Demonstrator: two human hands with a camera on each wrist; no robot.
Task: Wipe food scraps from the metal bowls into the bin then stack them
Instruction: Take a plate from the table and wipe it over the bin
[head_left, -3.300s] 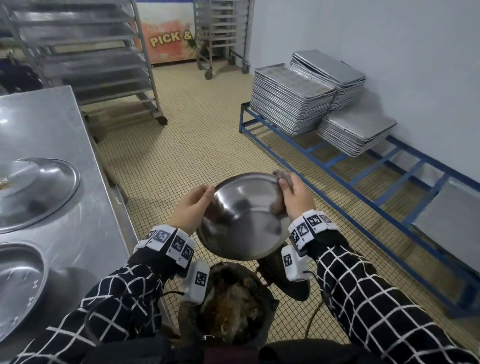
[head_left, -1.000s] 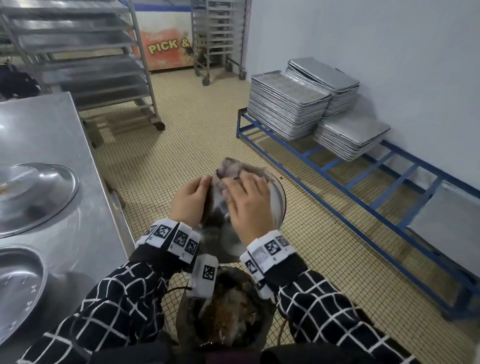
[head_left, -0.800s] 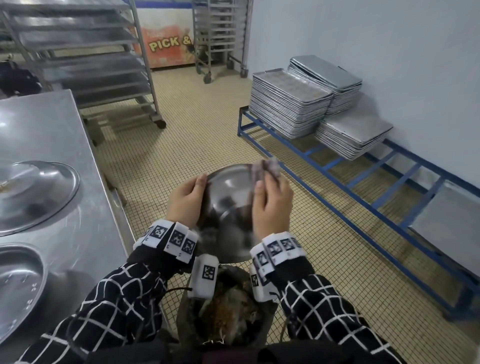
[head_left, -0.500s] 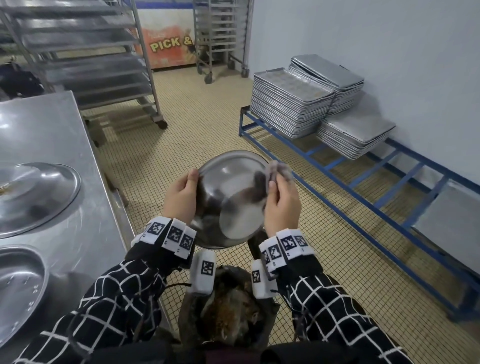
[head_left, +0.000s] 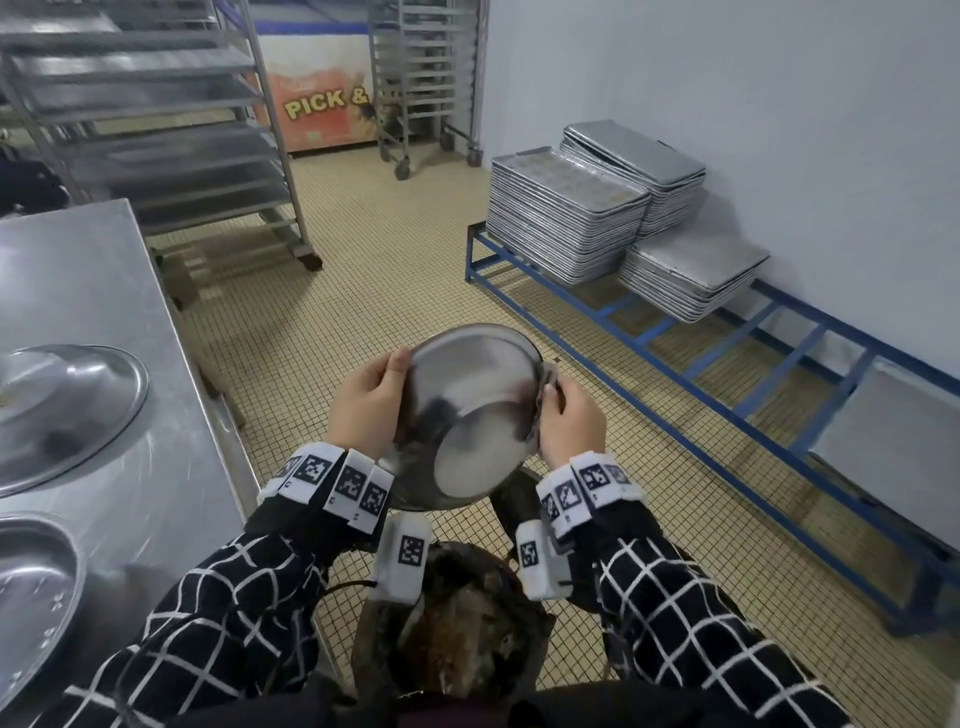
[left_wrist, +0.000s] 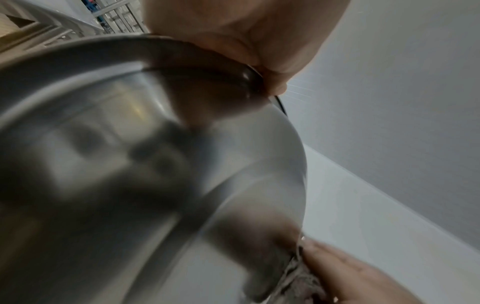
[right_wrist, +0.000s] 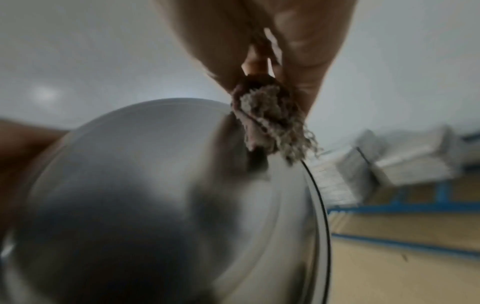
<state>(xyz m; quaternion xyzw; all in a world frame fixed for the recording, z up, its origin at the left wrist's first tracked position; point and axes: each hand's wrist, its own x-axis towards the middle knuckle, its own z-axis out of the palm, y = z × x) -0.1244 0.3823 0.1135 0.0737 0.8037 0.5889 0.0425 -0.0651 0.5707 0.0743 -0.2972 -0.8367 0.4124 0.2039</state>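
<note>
Wiping a bowl over the bin.
Your left hand (head_left: 366, 410) grips the bowl (head_left: 467, 410); your right hand (head_left: 571, 421) pinches a rag (right_wrist: 272, 121) at its rim; two bowls (head_left: 67, 410) wait on the bench (head_left: 104, 291), unstacked.

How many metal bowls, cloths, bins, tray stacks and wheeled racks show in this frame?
Metal bowls: 3, held bowl, two on the steel table
Cloths: 1, cloth in the right hand
Bins: 1, bin
Tray stacks: 3
Wheeled racks: 2
Total: 10
</note>
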